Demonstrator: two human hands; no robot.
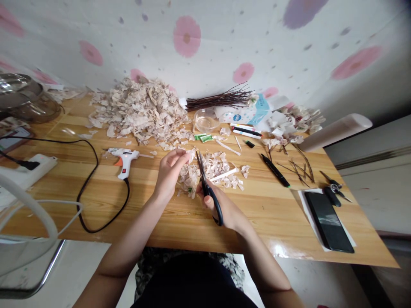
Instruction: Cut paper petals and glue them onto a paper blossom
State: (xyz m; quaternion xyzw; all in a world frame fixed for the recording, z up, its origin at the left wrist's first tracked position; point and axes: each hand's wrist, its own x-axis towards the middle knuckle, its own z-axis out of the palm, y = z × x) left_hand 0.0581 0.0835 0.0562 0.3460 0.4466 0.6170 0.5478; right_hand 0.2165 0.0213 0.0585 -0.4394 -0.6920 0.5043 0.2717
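Note:
My left hand [169,171] pinches a small pale husk piece [192,155] between thumb and fingertips above the wooden table [180,214]. My right hand [221,205] grips black-handled scissors [208,186], blades pointing up toward that piece. The blades look nearly closed at its edge. Under both hands lies a small scatter of cut pale scraps [213,171].
A large heap of pale husks [141,109] sits at the back left. A white glue gun [126,159] with black cable lies left; a power strip [28,167] is further left. Dark twigs [221,99], a clear dish [205,120], pens [275,170] and a phone [329,220] lie right.

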